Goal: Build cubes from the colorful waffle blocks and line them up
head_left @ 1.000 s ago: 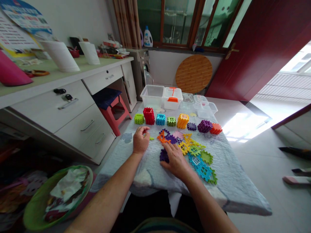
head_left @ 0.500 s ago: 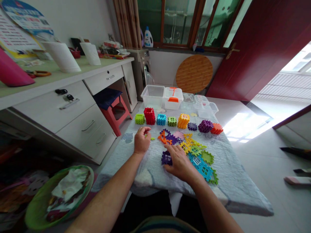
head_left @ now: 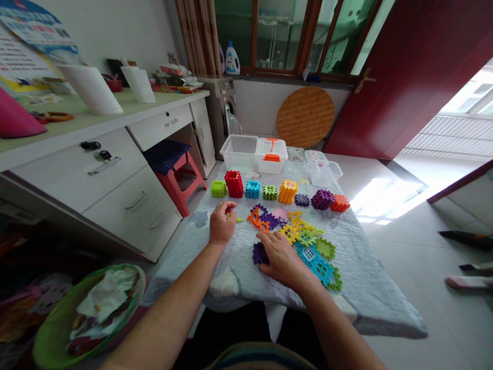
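Covering the table (head_left: 181, 275): quilted pale-blue cloth (head_left: 365, 290), draped over the near edge.
Behind the blocks: clear plastic storage boxes (head_left: 239, 152).
Right hand (head_left: 283, 259): spread palm-down, touching a purple lattice block (head_left: 261, 253).
Left hand (head_left: 221, 223): fingers curled in; whether anything is pinched cannot be told.
Far row: cube blocks, including a red block (head_left: 234, 184) and a yellow-orange stack (head_left: 287, 191).
Centre right: flat blue lattice panels (head_left: 319, 270), beside the right hand.
Nearest left fingertips: small green piece (head_left: 239, 220).
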`<state>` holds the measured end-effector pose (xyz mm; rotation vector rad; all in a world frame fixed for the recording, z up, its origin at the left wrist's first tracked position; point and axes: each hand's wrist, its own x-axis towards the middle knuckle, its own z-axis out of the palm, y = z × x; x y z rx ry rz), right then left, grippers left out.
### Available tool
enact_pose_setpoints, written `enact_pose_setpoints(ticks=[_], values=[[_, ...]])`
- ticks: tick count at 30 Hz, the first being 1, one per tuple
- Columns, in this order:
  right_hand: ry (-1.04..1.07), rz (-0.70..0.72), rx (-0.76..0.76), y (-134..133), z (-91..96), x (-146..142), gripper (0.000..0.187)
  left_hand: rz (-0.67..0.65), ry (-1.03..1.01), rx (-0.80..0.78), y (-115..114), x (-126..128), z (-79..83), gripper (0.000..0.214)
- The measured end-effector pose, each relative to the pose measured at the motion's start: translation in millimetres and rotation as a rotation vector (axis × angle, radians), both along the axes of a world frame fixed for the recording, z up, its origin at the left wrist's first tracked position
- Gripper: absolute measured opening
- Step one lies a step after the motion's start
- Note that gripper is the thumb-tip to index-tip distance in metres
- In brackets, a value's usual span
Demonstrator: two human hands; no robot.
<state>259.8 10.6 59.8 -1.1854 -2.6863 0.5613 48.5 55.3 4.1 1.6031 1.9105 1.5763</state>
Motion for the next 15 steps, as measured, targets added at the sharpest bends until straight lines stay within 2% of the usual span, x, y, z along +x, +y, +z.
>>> enact_pose_setpoints(ticks=[4,10,15], values=[[-0.063,-0.010,0.039,0.8,3.9,-0.2,0.059,0.003,0.008,-0.005,-0.1,0.2,0.4,0.019],[-0.248,0.029,0.128,7.6,8.6,-6.0,0.038,0.018,0.023,-0.018,-1.0,-0.1,1.9,0.019],[-0.266,0.088,0.166,10.8,16.0,-11.0,0.037,0.020,0.034,-0.010,-0.9,-1.3,1.5,0.019]])
